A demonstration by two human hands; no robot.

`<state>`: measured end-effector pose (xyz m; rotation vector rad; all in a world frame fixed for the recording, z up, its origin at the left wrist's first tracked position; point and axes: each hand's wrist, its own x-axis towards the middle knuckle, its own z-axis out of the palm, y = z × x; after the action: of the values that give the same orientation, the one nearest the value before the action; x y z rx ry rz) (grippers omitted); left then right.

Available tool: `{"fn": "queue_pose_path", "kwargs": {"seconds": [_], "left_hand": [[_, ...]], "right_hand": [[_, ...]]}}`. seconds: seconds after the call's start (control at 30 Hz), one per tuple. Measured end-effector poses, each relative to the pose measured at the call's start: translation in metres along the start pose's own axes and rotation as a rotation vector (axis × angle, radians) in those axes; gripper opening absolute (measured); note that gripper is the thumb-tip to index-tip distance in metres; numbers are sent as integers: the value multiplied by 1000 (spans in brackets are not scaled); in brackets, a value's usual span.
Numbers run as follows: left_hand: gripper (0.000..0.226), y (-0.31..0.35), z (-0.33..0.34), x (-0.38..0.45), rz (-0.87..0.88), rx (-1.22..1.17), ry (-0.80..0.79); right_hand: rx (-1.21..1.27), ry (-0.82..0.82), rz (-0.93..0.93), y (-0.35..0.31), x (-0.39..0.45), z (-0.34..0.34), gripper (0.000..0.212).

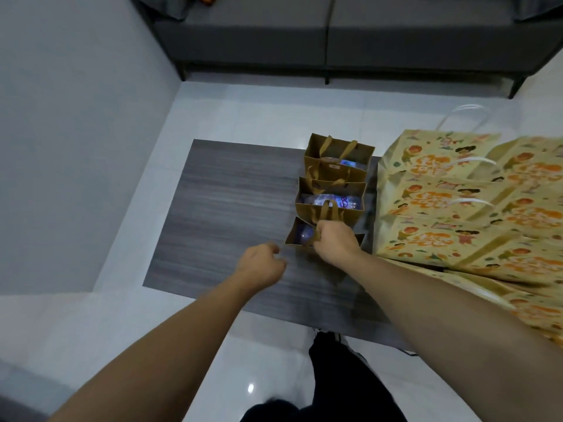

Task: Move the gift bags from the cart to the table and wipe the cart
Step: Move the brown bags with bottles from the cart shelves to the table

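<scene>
Hovering over the grey table, the left hand has loosely curled fingers and holds nothing. The right hand grips the handles of the nearest brown gift bag; it should be set upright behind the other two brown bags. Printed yellow bags crowd the right side.

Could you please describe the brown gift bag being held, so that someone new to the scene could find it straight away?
Start at the dark wood-grain table in front of the grey sofa. Left of the patterned yellow bags stands a row of three small brown bags. The held bag is the one nearest the camera, and the only one with the right hand gripping its handle; the left hand holds nothing.
</scene>
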<state>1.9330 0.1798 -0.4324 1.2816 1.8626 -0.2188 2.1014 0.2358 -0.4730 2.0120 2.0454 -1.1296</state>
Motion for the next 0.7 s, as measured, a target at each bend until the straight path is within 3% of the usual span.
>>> {"fn": "queue_pose_path", "kwargs": {"seconds": [0.27, 0.43, 0.53, 0.7], "left_hand": [[51, 13, -4, 37, 13, 4, -60], [46, 26, -11, 46, 80, 69, -74], [40, 34, -19, 50, 136, 134, -68], [26, 61, -49, 48, 334, 249, -78]], "right_hand": [[6, 13, 25, 9, 36, -21, 10], [31, 37, 76, 6, 32, -10, 23], [10, 68, 124, -1, 26, -11, 8], [-3, 163, 212, -16, 1, -30, 28]]}}
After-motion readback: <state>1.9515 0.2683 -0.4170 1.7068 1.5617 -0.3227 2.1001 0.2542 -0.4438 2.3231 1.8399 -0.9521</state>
